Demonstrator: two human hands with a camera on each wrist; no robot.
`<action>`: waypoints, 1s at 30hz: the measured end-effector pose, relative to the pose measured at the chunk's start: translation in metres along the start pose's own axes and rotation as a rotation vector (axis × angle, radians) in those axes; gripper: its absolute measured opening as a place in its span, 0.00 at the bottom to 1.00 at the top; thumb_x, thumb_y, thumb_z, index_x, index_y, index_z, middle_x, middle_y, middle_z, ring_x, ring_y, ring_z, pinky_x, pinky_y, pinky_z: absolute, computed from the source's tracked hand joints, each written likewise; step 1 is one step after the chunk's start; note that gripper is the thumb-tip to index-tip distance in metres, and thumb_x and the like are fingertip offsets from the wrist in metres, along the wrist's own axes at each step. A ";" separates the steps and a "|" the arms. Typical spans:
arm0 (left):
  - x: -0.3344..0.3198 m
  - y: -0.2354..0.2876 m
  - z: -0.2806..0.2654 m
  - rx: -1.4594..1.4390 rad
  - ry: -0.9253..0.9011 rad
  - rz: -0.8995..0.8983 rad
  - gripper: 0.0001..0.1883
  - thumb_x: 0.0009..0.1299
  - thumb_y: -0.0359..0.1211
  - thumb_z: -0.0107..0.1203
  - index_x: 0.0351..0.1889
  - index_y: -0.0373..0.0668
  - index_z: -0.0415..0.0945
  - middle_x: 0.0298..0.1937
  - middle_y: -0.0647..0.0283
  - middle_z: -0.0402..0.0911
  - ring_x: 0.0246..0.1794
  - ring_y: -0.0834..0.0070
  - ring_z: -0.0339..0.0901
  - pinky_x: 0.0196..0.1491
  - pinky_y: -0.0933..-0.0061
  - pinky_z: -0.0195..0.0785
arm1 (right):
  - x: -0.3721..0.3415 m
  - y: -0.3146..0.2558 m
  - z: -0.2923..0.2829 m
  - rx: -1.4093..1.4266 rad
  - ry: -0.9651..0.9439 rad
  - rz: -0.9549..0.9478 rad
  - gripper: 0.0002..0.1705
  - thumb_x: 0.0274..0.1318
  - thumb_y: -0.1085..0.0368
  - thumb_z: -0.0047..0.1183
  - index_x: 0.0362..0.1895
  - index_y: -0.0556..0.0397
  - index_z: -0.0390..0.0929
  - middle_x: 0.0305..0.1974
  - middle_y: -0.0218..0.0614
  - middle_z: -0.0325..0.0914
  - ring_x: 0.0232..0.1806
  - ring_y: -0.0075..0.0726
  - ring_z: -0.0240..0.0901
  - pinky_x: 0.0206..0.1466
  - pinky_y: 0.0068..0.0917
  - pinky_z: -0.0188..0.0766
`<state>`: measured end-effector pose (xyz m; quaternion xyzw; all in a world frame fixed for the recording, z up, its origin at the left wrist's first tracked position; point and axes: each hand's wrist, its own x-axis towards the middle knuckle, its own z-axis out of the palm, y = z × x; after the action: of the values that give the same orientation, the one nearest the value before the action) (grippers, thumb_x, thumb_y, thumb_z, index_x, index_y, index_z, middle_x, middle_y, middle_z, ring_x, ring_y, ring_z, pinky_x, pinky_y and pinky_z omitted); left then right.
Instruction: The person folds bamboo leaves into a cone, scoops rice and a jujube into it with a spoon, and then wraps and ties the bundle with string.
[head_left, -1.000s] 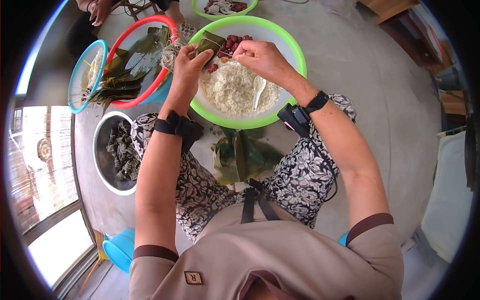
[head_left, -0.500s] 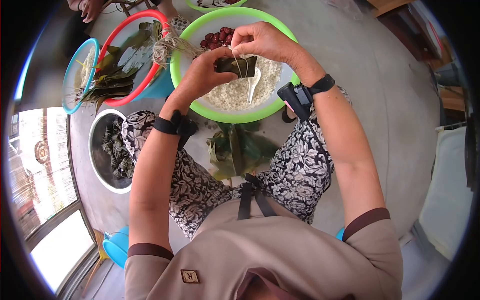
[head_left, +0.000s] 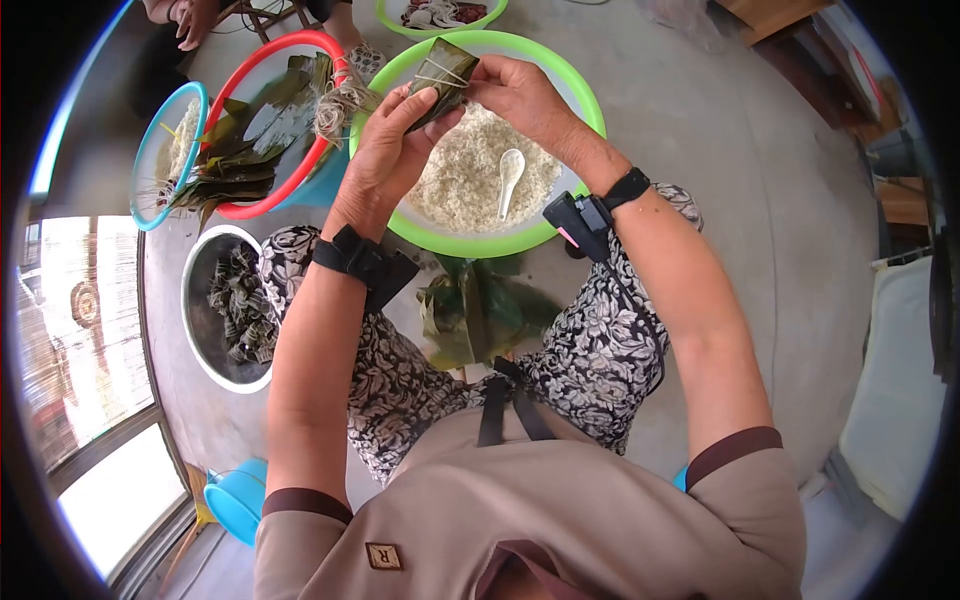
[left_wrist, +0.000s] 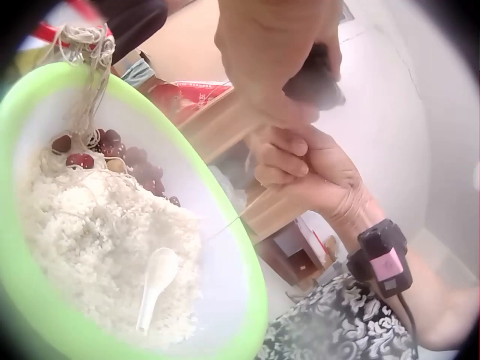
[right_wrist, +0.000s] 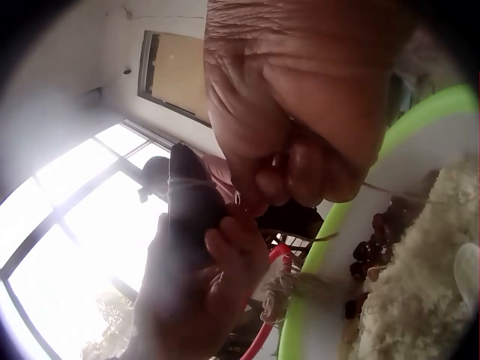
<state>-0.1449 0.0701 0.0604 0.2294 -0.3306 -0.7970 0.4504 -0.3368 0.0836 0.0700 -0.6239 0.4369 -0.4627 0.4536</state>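
A leaf-wrapped rice dumpling, a zongzi (head_left: 447,72), is raised over the far side of a green-rimmed basin (head_left: 470,243), pale string wound around it. My left hand (head_left: 388,145) grips it from the left, thumb lying along the leaf. Close against its right side, my right hand (head_left: 535,102) has its fingers curled tight and pinches the tying string (right_wrist: 311,235), whose loose end sticks out in the right wrist view. White rice (head_left: 460,165) fills the basin, with a white spoon (head_left: 510,178) lying on it. Red dates (left_wrist: 80,160) sit beside the rice.
Left of the basin stands a red-rimmed tub (head_left: 318,165) with leaves (head_left: 235,160) and a string bundle (head_left: 340,108) over its rim. A blue-rimmed basin (head_left: 140,190) adjoins it. Tied dumplings (head_left: 240,310) fill a bowl below. Wet leaves (head_left: 475,310) lie between the knees. Another person's hand (head_left: 190,20) shows.
The zongzi dipped toward the rice, turned crosswise, then rose back to the far rim, now tilted with its string wraps showing. My right hand has moved from above the zongzi to its right side.
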 end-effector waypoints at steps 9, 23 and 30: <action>0.014 -0.011 -0.014 0.068 0.169 0.095 0.12 0.68 0.26 0.59 0.44 0.36 0.67 0.43 0.61 0.78 0.45 0.71 0.80 0.55 0.62 0.75 | 0.001 0.010 0.016 0.002 0.059 0.067 0.21 0.56 0.54 0.59 0.36 0.63 0.78 0.30 0.34 0.79 0.33 0.24 0.74 0.37 0.23 0.71; 0.009 -0.017 -0.020 0.059 0.068 0.030 0.18 0.69 0.29 0.58 0.53 0.36 0.66 0.47 0.60 0.76 0.46 0.68 0.79 0.54 0.62 0.74 | -0.002 0.013 0.006 0.188 0.038 0.240 0.15 0.62 0.54 0.56 0.31 0.51 0.76 0.20 0.16 0.61 0.20 0.11 0.51 0.22 0.16 0.47; 0.013 -0.008 -0.033 0.372 0.364 0.123 0.18 0.67 0.30 0.62 0.51 0.36 0.70 0.47 0.57 0.80 0.40 0.68 0.80 0.39 0.70 0.75 | -0.014 0.019 0.004 -0.376 -0.050 -0.024 0.10 0.59 0.61 0.56 0.34 0.54 0.81 0.22 0.22 0.71 0.24 0.17 0.64 0.30 0.20 0.63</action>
<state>-0.1341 0.0513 0.0314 0.4272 -0.3981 -0.6393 0.5003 -0.3382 0.0943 0.0485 -0.7141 0.4970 -0.3627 0.3339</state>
